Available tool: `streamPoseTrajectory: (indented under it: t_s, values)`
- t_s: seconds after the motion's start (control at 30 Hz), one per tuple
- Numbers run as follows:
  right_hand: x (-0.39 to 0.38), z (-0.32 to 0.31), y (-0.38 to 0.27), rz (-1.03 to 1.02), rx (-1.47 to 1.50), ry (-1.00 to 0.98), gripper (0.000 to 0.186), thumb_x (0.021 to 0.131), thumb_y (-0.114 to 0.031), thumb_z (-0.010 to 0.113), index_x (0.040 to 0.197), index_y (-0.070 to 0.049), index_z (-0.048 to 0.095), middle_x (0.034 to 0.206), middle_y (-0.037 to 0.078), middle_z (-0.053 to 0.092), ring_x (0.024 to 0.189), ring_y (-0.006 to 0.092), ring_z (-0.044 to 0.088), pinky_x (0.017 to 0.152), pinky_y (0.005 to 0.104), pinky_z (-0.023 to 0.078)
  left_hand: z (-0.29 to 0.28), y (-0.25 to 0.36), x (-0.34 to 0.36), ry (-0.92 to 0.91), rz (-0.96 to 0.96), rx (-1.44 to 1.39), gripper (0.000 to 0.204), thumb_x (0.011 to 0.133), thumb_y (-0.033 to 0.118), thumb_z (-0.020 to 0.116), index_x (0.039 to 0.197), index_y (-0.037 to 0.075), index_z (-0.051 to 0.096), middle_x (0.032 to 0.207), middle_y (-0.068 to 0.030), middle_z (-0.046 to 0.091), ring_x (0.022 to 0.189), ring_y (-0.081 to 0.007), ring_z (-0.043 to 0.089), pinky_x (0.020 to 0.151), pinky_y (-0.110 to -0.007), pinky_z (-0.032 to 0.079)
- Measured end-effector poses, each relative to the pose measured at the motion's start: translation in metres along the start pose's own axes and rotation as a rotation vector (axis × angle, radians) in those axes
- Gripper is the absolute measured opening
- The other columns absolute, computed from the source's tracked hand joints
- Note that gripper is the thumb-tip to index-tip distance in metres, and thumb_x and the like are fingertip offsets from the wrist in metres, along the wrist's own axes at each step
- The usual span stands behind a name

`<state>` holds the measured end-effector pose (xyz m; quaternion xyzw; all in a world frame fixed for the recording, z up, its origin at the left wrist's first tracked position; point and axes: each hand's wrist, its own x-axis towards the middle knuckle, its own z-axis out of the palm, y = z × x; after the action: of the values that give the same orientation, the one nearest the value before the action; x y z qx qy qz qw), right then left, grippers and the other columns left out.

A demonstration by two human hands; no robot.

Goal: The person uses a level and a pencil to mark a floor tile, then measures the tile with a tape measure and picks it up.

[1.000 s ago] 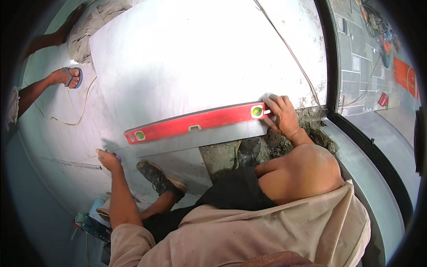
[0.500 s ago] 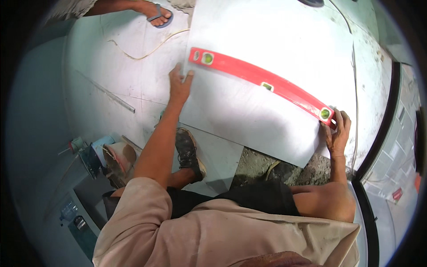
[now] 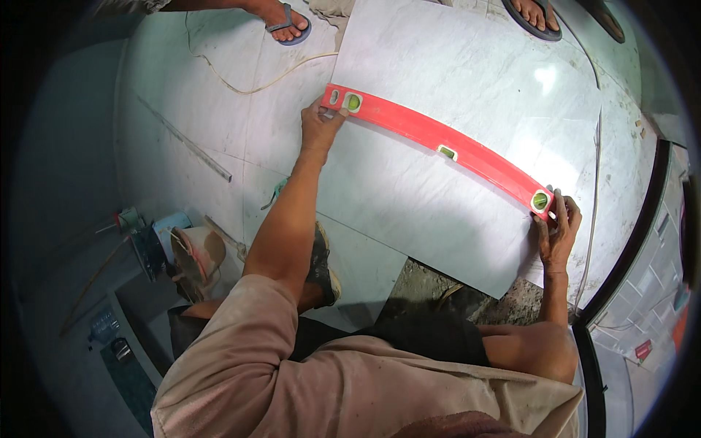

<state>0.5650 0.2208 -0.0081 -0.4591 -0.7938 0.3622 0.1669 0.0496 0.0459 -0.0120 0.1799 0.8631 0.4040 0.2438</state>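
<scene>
A red spirit level [image 3: 409, 125] with several green vials lies across a large pale marbled tile [image 3: 416, 204], slanting from upper left to lower right. My left hand [image 3: 321, 131] grips the level's left end, thumb on the near side and fingers at the end. At its right end, my right hand [image 3: 558, 230] closes round the level with thumb and fingers on opposite sides. Beneath the tile's near edge a patch of rough bare ground [image 3: 420, 288] shows, close to my knees.
A person's sandalled foot [image 3: 290, 28] stands far left, another sandalled foot [image 3: 539, 16] far right. A thin cable [image 3: 255, 89] and a metal strip [image 3: 191, 147] lie on the left floor. A bucket [image 3: 208, 252] stands at lower left; a dark frame [image 3: 631, 248] edges the right.
My left hand has moved onto the level's left end from just beside it. My right hand stays at the other end. A sandalled foot at the far right has come further into view.
</scene>
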Motion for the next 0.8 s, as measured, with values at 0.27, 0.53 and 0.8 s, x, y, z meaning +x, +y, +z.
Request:
streamPoseTrajectory:
  t_s: [0.27,0.53,0.8]
  values:
    - [-0.03,-0.009,0.016,0.605,0.595,0.379,0.051,0.095,-0.026,0.075,0.132,0.005,0.058,0.112,0.01,0.067,0.098,0.0152,0.062,0.079,0.026,0.048,0.042,0.019,0.021,0.01,0.028,0.049,0.066,0.076,0.028,0.09,0.131,0.003,0.064,0.112,-0.0069,0.061,0.093,-0.0163,0.057,0.087,-0.032,0.051]
    - [-0.017,0.031,0.011,0.53,0.766,0.564,0.022,0.099,-0.014,0.069,0.119,-0.005,0.07,0.103,0.002,0.067,0.091,0.009,0.057,0.083,0.0255,0.047,0.001,-0.017,0.006,-0.082,-0.076,-0.289,0.055,0.088,0.015,0.081,0.136,0.001,0.058,0.124,-0.0081,0.063,0.112,-0.0174,0.06,0.1,-0.032,0.048]
    - [-0.01,0.032,-0.002,0.588,0.837,0.578,0.023,0.098,-0.009,0.069,0.118,-0.001,0.068,0.105,0.006,0.069,0.097,0.0122,0.063,0.09,0.0292,0.051,-0.008,-0.027,0.006,-0.103,-0.054,-0.298,0.041,0.089,0.015,0.08,0.125,0.003,0.064,0.116,-0.0016,0.064,0.107,-0.0139,0.059,0.102,-0.029,0.043]
